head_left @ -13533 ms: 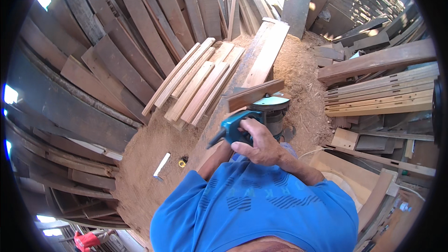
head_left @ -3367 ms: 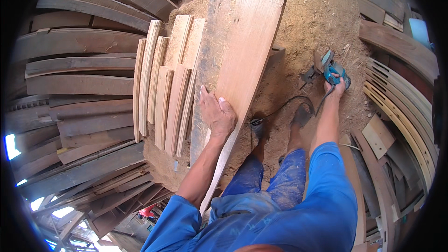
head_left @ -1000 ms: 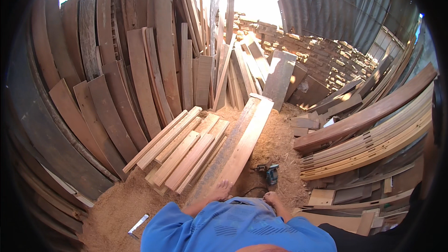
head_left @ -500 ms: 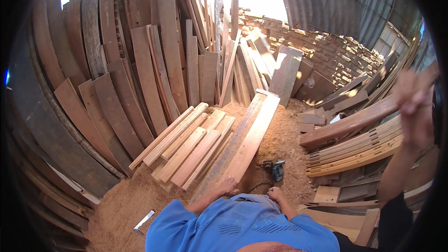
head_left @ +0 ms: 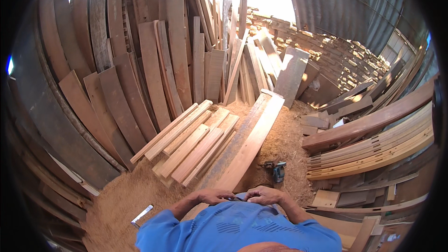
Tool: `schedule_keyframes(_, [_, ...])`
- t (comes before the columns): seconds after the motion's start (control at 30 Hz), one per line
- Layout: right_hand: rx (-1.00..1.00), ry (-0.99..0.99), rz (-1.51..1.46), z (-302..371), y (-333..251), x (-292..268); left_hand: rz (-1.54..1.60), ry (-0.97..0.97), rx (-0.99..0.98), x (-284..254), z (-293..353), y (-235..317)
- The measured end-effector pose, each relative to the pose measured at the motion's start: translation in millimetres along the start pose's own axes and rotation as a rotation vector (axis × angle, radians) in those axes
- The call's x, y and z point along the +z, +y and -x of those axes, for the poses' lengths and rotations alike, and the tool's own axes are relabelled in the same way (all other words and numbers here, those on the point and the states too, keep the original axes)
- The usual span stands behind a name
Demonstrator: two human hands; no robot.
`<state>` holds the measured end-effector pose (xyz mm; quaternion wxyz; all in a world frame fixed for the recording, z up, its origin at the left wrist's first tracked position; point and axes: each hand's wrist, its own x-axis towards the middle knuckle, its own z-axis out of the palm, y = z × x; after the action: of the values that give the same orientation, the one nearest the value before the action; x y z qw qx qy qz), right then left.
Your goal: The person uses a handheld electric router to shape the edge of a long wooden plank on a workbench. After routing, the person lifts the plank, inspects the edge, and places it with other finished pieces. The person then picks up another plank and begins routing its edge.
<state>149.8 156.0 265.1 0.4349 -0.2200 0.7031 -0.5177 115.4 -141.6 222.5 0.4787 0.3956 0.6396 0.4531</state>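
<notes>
Both my hands are drawn in at my waist, at the front of my blue shirt (head_left: 261, 224). My left hand (head_left: 217, 196) is closed, its fingertips curled against the shirt's front edge. My right hand (head_left: 264, 195) faces it a short way off, fingers pinched together; what either holds is too small to make out. Just beyond them lies a long planed board (head_left: 252, 142) on a greyish beam, stretching away from me. A teal and black power tool (head_left: 278, 171) rests on the sawdust to the right of the board.
Several cut wooden strips (head_left: 191, 147) lie stacked left of the board. Tall planks (head_left: 151, 60) lean along the left and back. On the right are slotted timbers (head_left: 368, 151) and a thick reddish beam (head_left: 368, 116). A small white strip (head_left: 142, 214) lies on sawdust at lower left.
My hands have come together at my waist, the left leaving the board's near end and the right moving left. Another person's raised arm at the right has gone from view.
</notes>
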Motion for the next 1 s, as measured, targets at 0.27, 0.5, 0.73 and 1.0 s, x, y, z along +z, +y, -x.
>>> schedule_keyframes(0.27, [-0.032, 0.072, 0.186, -27, -1, 12, 0.361, 0.128, -0.338, 8, 15, 10])
schedule_keyframes(0.5, [-0.132, 0.096, 0.125, -31, -16, 15, 0.112, 0.091, -0.022, 19, 1, -17])
schedule_keyframes(0.73, [-0.018, 0.166, -0.345, -21, 10, 16, 0.223, 0.191, -0.253, 20, -14, 14])
schedule_keyframes(1.0, [-0.188, 0.425, -1.137, -2, 18, 38, 0.196, 0.103, -0.016, 30, -4, -3])
